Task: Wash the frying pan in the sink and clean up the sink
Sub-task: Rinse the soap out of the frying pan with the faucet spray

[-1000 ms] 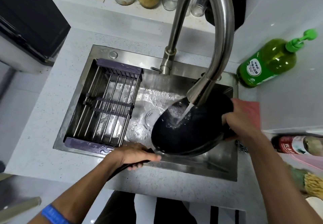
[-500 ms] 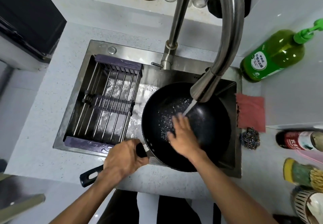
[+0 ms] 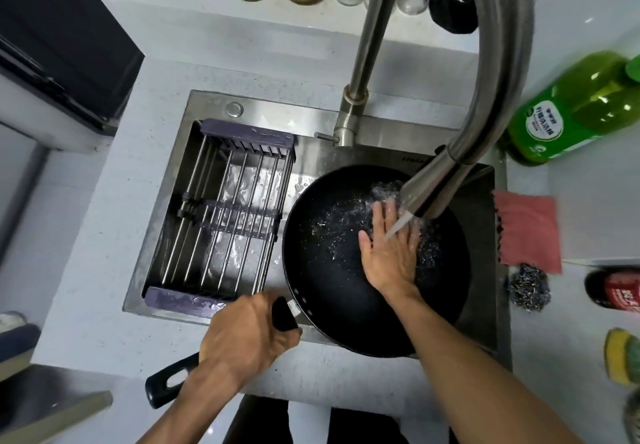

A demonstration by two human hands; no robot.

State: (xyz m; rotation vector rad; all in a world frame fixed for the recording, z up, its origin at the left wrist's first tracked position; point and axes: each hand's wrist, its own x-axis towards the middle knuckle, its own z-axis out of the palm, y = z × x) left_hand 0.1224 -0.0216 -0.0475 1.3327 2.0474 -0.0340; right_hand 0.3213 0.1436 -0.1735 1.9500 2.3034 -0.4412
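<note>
A black frying pan (image 3: 325,270) lies face up over the right half of the steel sink (image 3: 207,104). My left hand (image 3: 246,336) grips its black handle (image 3: 166,383), which sticks out over the front counter. My right hand (image 3: 391,246) lies flat with straight fingers on the pan's wet inner surface. Water runs from the tall steel faucet (image 3: 433,187) onto that hand and splashes in the pan.
A purple-ended wire drain rack (image 3: 225,218) fills the sink's left half. On the right counter lie a red cloth (image 3: 528,229), a steel scourer (image 3: 528,286), a green soap bottle (image 3: 571,111) and a yellow sponge (image 3: 620,357). Jars line the back ledge.
The pan went from tilted on edge to lying face up. My right hand left the pan's far rim and now rubs inside it, sliding further under the water stream.
</note>
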